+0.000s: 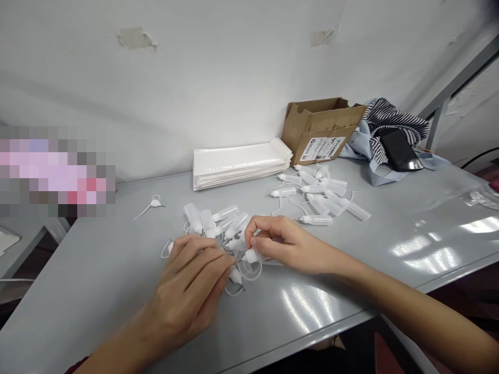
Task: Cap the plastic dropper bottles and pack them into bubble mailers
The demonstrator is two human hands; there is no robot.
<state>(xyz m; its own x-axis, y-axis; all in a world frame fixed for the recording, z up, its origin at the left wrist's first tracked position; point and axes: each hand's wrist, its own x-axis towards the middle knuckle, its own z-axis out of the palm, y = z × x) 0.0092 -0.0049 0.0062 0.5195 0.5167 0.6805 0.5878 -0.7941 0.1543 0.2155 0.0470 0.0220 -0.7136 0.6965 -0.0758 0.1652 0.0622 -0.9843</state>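
Note:
My right hand (286,243) pinches a small translucent needle-tip bottle (250,256) near its white top. The tip points left and a thin strap loops below it. Close on its left is my left hand (197,285), fingers curled together and palm down; what they grip is hidden. A white needle top (235,275) shows just under its fingertips; I cannot tell whether it is held. Behind both hands lies a loose pile of similar bottles (208,222). A second pile of bottles (327,195) lies farther back to the right.
A stack of white padded envelopes (237,162) lies against the wall beside an open cardboard box (322,130). A single needle top with strap (155,203) rests at left on the grey table (117,259). Striped cloth (397,117) and a black phone-like object (399,149) are at back right.

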